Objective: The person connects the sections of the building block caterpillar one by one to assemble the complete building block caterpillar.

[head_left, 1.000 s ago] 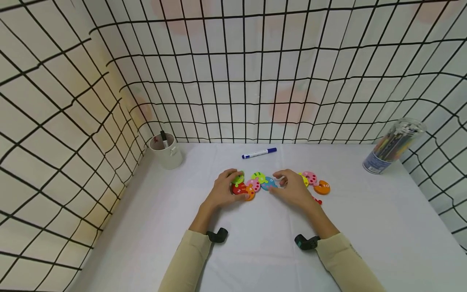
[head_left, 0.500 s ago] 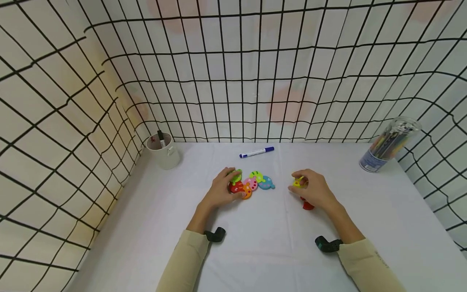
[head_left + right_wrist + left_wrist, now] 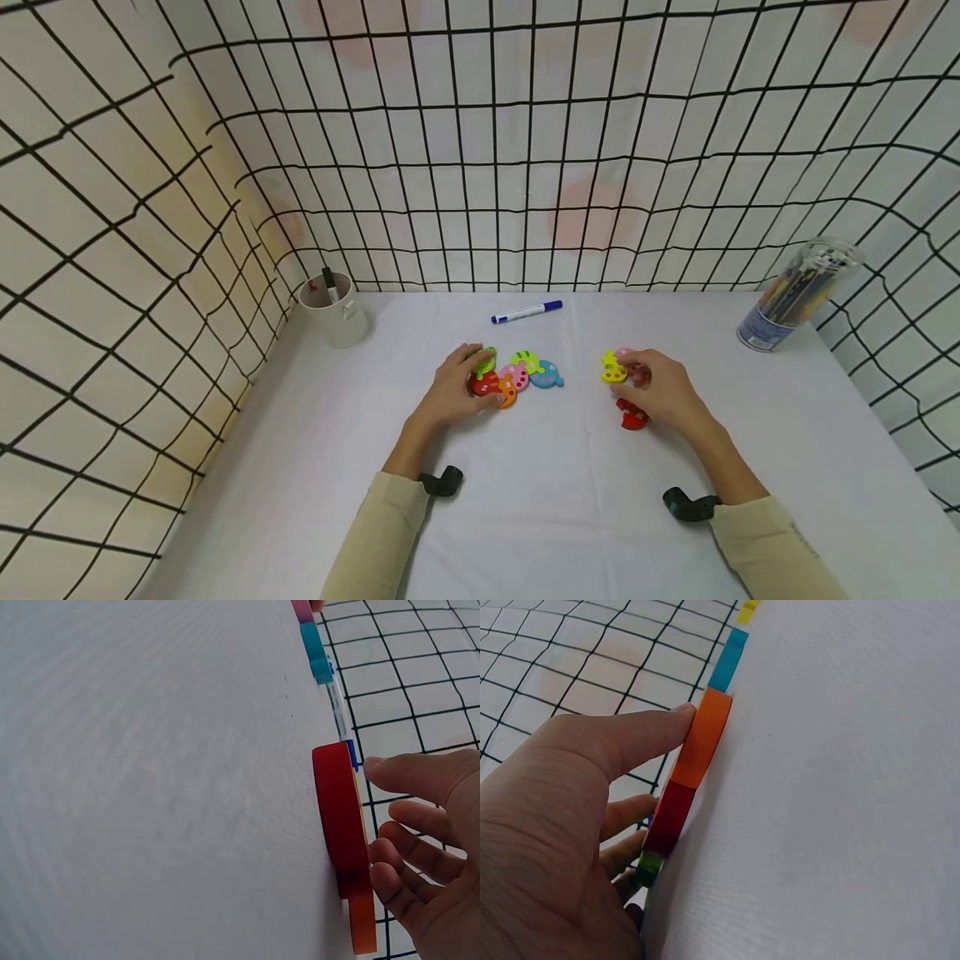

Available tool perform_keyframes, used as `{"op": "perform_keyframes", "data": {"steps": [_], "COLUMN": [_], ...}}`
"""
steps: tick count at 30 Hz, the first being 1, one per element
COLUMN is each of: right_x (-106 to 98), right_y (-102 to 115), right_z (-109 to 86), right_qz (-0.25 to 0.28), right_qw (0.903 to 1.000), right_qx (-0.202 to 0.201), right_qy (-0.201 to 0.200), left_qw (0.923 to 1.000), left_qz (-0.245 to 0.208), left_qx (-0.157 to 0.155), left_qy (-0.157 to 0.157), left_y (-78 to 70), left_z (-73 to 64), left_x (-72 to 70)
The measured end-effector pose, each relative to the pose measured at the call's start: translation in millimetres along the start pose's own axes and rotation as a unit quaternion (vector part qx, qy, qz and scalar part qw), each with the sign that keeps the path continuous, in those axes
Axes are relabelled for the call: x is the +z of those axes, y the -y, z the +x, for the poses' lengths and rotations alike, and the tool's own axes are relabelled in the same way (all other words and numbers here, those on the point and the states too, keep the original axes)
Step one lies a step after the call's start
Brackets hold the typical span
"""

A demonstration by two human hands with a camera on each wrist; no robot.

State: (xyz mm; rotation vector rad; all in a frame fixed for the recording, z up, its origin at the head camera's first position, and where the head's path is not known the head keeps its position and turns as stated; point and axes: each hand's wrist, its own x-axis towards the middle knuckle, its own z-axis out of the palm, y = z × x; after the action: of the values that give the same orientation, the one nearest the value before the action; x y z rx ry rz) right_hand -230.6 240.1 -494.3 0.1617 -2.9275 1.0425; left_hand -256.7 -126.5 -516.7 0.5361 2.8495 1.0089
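In the head view, my left hand (image 3: 455,387) holds the left end of a row of flat, numbered, colourful puzzle pieces. Its thumb touches the orange piece (image 3: 507,392); its fingers reach past the red piece (image 3: 483,383) to the green piece (image 3: 487,362). A pink piece (image 3: 516,377), a yellow-green piece (image 3: 527,361) and a blue piece (image 3: 545,375) continue the row rightward. My right hand (image 3: 663,387) hovers with thumb and fingers apart beside a yellow piece (image 3: 613,367), partly covering more pieces. Below it lies a separate red piece (image 3: 633,417).
A white and blue marker (image 3: 527,312) lies behind the pieces. At the back left stands a white mug (image 3: 337,317) with a black marker inside. A clear jar of pencils (image 3: 798,300) stands at the back right. Black wire grid (image 3: 480,167) encloses the white tabletop (image 3: 525,517).
My right hand has moved right, from the blue piece to the yellow piece and then slightly beyond it. My left hand has stayed on its end of the row.
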Motion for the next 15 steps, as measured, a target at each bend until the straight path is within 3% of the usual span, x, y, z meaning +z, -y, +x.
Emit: {"op": "perform_keyframes", "data": {"steps": [15], "right_x": [-7.7], "right_y": [-6.7], "right_z": [-5.1], "right_qz": [-0.001], "right_qw": [0.9996], "right_qx": [-0.012], "right_qy": [0.025], "left_qw": [0.9999], "left_qz": [0.003], "left_qx": [0.01], "left_qy": [-0.005], "left_y": [-0.5], "left_z": [-0.1], "left_x": [0.1]}}
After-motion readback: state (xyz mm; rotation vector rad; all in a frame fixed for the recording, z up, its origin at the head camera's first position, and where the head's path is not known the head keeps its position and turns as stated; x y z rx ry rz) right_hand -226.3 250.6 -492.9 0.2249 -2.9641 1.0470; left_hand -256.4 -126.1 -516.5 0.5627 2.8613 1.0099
